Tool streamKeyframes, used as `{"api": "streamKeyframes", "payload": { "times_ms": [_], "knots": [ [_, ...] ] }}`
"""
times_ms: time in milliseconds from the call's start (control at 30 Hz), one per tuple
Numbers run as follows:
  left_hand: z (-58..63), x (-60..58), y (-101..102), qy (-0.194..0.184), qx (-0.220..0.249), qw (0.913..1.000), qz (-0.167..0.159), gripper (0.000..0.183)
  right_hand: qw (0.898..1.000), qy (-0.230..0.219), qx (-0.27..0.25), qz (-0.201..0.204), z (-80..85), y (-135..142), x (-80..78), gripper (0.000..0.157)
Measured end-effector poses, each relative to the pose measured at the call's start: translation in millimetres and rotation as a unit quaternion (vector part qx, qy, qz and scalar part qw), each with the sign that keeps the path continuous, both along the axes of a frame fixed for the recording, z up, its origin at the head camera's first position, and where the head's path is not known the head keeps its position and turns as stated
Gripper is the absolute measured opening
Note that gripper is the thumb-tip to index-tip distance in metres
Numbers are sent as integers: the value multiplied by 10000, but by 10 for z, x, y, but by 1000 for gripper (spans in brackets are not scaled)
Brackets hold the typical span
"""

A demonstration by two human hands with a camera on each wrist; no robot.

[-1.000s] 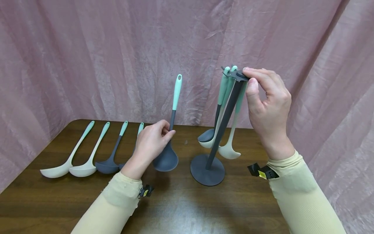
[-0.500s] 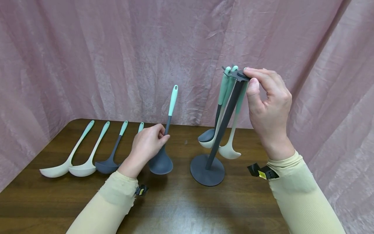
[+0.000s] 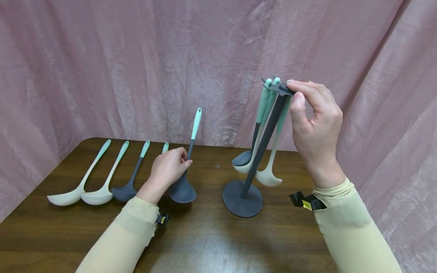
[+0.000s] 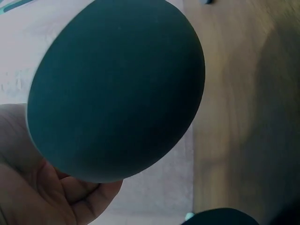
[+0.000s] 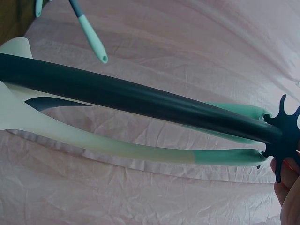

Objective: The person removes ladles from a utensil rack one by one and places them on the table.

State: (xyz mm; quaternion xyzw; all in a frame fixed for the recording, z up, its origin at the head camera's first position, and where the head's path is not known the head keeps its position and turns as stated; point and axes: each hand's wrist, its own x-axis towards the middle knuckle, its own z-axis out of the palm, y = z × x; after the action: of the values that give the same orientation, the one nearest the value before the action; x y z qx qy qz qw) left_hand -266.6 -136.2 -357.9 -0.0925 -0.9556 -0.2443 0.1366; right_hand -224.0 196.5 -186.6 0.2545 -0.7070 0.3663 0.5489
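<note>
My left hand [image 3: 167,168] pinches the shaft of a dark grey ladle [image 3: 183,190] with a mint handle. The ladle stands nearly upright, bowl down, low over the table; in the left wrist view its bowl [image 4: 117,89] covers much of the hand. With thumb and fingers, my right hand [image 3: 317,131] grips the hooked top [image 5: 283,136] of a dark utensil stand [image 3: 262,146], which leans toward it. On its hooks hang a grey ladle [image 3: 241,157], a cream ladle [image 3: 241,168] behind the pole, and another cream ladle [image 3: 268,177] on the right.
Lying in a row at the left of the wooden table [image 3: 205,239] are two cream ladles [image 3: 66,198] and a grey ladle [image 3: 124,192]. Beyond my left hand a further mint handle [image 3: 165,147] shows, the rest hidden. A pink curtain [image 3: 153,76] hangs behind.
My left hand has moved left and slightly down with the grey ladle, toward the row. The right hand stays at the stand's top, with only a slight shift to the right.
</note>
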Motion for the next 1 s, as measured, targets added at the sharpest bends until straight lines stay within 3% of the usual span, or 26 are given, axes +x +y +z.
{"api": "streamKeyframes", "payload": {
  "times_ms": [367, 1000],
  "knots": [
    [-110, -82, -82, -457, -87, 9989, 64, 19, 10000, -2, -20, 43, -18, 3, 9, 37],
    [-218, -161, -187, -904, -358, 9951, 161, 27, 9999, 22, -133, 4, 2, -19, 1, 36]
  ]
}}
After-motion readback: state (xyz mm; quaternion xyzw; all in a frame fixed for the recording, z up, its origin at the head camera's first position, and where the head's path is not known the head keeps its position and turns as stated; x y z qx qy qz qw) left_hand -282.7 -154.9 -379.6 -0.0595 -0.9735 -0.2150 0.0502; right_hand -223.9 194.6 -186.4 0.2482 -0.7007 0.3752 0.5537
